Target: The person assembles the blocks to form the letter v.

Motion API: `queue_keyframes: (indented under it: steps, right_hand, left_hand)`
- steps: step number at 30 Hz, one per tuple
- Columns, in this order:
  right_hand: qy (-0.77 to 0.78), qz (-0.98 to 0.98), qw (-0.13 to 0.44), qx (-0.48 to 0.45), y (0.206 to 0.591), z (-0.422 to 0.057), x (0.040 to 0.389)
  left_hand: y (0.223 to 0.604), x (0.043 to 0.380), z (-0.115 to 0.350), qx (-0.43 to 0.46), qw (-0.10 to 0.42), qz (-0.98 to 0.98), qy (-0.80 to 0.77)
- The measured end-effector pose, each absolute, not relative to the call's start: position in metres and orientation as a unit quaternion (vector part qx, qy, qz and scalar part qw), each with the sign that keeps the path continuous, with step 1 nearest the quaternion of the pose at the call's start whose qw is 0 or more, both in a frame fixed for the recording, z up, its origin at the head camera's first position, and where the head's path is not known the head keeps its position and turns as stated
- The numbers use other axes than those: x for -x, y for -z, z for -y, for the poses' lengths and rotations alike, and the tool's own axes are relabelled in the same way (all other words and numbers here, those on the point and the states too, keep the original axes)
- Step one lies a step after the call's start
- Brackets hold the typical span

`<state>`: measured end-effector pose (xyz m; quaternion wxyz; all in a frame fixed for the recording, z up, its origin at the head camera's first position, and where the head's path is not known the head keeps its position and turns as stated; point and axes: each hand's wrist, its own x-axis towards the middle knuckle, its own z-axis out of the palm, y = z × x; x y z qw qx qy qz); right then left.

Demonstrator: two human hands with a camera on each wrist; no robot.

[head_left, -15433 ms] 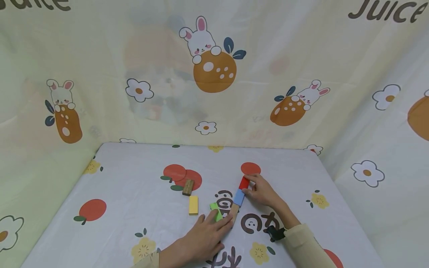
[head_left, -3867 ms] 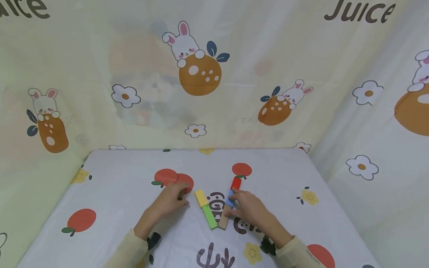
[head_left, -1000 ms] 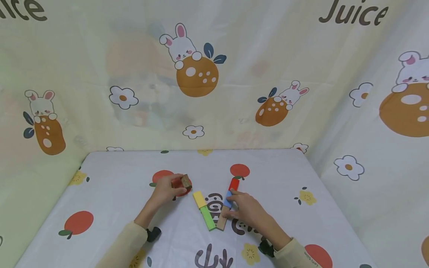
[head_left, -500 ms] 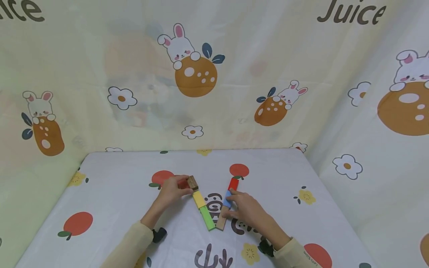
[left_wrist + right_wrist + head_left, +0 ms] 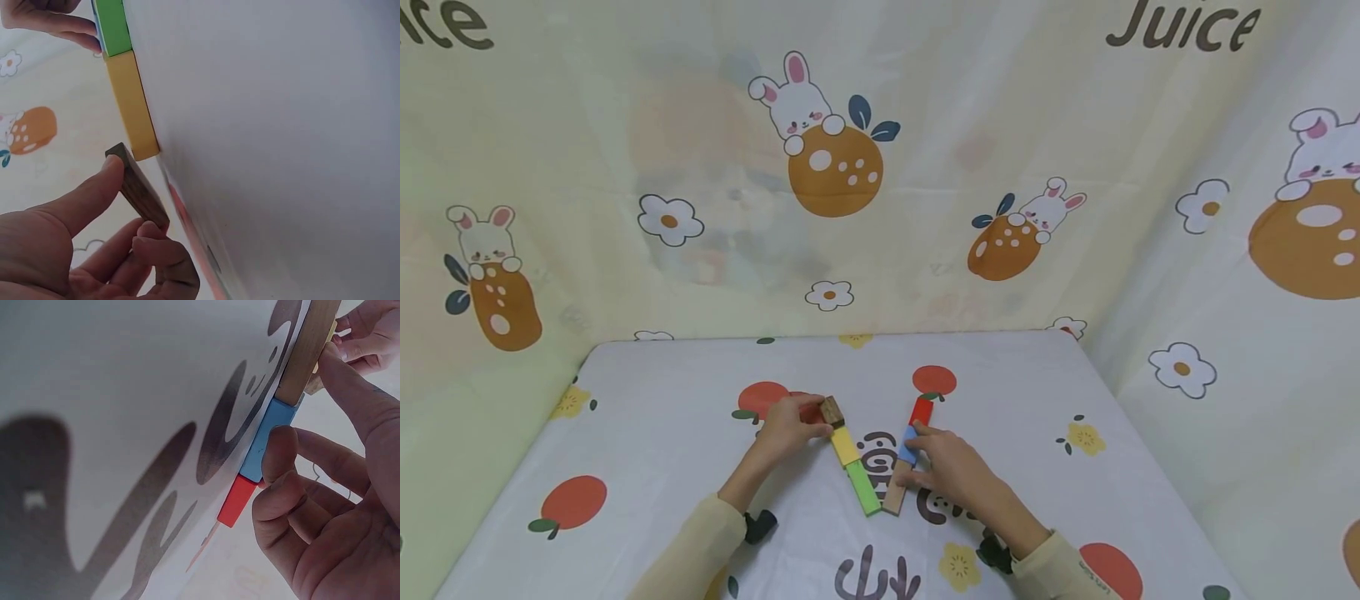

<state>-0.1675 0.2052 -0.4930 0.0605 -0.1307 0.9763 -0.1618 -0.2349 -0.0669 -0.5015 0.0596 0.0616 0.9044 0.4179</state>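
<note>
My left hand [image 5: 786, 429] pinches a dark brown wooden block [image 5: 832, 412] between thumb and fingers, right at the far end of a yellow block [image 5: 846, 447]. In the left wrist view the brown block [image 5: 142, 190] is tilted, with a gap to the yellow one. A green block [image 5: 864, 489] continues that row toward me. My right hand [image 5: 955, 467] rests along a second row: red block [image 5: 922, 412], blue block [image 5: 908, 446] and tan block [image 5: 896, 492]. Its thumb touches the tan block [image 5: 307, 356], while loosely bent fingers lie beside the blue block [image 5: 269, 440].
The two rows nearly meet at their near ends and spread apart away from me, a V shape. They lie on a white tablecloth [image 5: 662, 433] printed with fruit and flowers. A patterned curtain [image 5: 925, 275] stands behind the table's far edge.
Over the last second my left hand has carried the brown block right, up to the yellow block's far end. Earlier, the yellow and green blocks were brought into line. The right hand has lately stayed put.
</note>
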Motion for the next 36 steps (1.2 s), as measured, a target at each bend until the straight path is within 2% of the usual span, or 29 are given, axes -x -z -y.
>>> queue_keyframes:
  steps: [36]
  right_hand:
    - [0.169,-0.975,0.061,0.130,0.4918,-0.2037,0.1661]
  left_hand:
    - [0.5049,0.2360,0.0665,-0.059,0.063,-0.905,-0.417]
